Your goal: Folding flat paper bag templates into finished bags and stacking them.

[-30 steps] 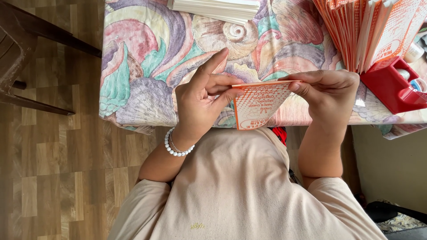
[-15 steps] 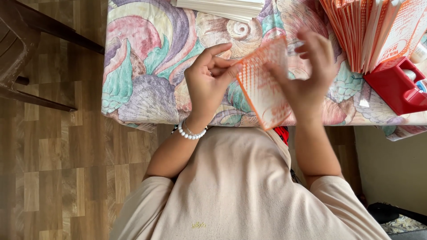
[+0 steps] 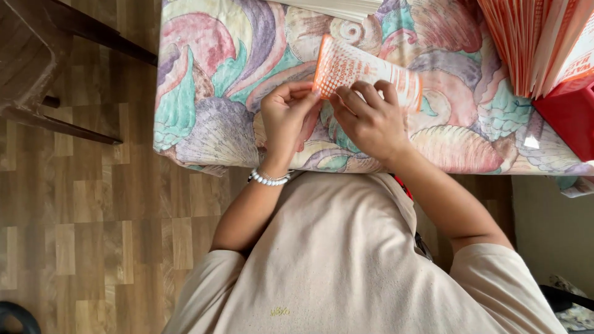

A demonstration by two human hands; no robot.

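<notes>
An orange-and-white printed paper sheet (image 3: 365, 71) lies flat on the table's shell-patterned cloth (image 3: 210, 93). My left hand (image 3: 286, 120), with a white bead bracelet at the wrist, pinches the sheet's near left corner. My right hand (image 3: 370, 120) rests on the sheet's near edge, fingers curled over it and pressing it down. Both hands sit side by side at the table's front edge, above my beige shirt.
A stack of similar orange-and-white sheets (image 3: 538, 40) stands in a red holder (image 3: 572, 117) at the right. White papers (image 3: 337, 7) lie at the far edge. A dark wooden chair (image 3: 43, 68) stands left on the wood-pattern floor.
The sheet was held up between both hands, folded, then tilted; now it lies flat on the cloth farther from me, with both hands on its near edge.
</notes>
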